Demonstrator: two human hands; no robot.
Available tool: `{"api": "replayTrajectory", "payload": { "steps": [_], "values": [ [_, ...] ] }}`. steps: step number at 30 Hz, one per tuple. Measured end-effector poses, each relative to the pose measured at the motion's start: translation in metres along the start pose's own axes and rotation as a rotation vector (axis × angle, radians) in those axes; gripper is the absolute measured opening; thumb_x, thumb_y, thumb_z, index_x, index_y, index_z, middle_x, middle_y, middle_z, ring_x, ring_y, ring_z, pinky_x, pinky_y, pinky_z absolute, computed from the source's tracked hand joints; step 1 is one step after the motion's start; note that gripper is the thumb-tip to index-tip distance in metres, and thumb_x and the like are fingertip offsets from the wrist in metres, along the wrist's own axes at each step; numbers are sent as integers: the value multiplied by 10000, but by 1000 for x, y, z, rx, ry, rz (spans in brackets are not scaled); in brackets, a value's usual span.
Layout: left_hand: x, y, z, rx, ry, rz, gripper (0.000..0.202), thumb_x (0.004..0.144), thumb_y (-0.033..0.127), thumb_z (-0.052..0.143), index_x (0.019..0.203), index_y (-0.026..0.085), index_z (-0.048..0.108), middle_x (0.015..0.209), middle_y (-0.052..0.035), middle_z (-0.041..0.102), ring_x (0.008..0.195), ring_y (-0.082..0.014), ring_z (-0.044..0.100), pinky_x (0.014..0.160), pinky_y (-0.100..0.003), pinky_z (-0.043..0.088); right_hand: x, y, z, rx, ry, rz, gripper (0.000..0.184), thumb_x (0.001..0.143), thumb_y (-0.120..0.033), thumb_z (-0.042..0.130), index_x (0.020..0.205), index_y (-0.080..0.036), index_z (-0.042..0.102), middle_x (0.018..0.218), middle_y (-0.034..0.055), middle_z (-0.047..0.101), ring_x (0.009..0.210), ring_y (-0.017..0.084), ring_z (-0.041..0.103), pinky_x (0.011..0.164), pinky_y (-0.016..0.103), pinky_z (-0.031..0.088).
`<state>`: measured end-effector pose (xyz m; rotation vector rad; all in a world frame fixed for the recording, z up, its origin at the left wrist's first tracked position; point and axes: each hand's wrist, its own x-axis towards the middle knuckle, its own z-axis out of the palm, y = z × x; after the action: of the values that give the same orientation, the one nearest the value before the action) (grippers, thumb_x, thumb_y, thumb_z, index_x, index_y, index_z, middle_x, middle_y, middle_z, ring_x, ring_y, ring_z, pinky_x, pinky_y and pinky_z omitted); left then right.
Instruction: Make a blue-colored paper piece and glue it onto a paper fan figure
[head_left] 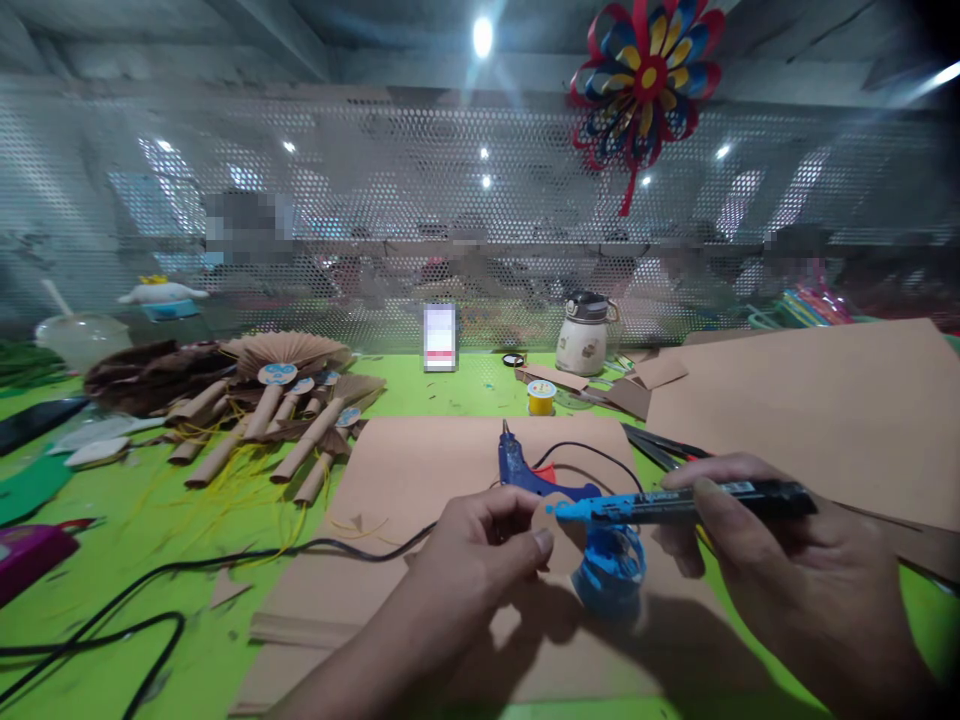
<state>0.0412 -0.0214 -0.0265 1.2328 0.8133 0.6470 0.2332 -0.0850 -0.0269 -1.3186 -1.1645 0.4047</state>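
My right hand (772,570) is closed round a black marker with a blue tip (675,503), held level and pointing left. My left hand (480,555) pinches a small tan paper disc (556,520) right at the marker's tip. Just below them a blue roll of tape (611,570) stands on a brown paper sheet (405,480). Behind the hands a blue glue gun (525,470) lies on that sheet, nozzle pointing away, its black cord (150,590) trailing off to the left.
Rolled brown paper fans (277,400) lie piled at the left on the green table (457,385). A yellow spool (541,397), a white jar (583,335) and a phone (439,337) stand at the back. A large cardboard sheet (810,400) covers the right. A perforated metal screen (375,200) closes the back.
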Motion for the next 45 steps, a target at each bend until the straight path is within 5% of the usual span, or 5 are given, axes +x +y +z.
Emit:
{"api": "replayTrajectory", "payload": {
  "steps": [45],
  "values": [
    [2, -3, 1, -5, 32, -10, 278, 682, 354, 705, 868, 150, 676, 715, -16, 560, 653, -139, 485, 628, -265, 348, 3, 3, 1, 112, 130, 71, 239, 762, -440, 701, 757, -210, 635, 457, -34, 599, 397, 107, 547, 359, 171, 466]
  ]
}}
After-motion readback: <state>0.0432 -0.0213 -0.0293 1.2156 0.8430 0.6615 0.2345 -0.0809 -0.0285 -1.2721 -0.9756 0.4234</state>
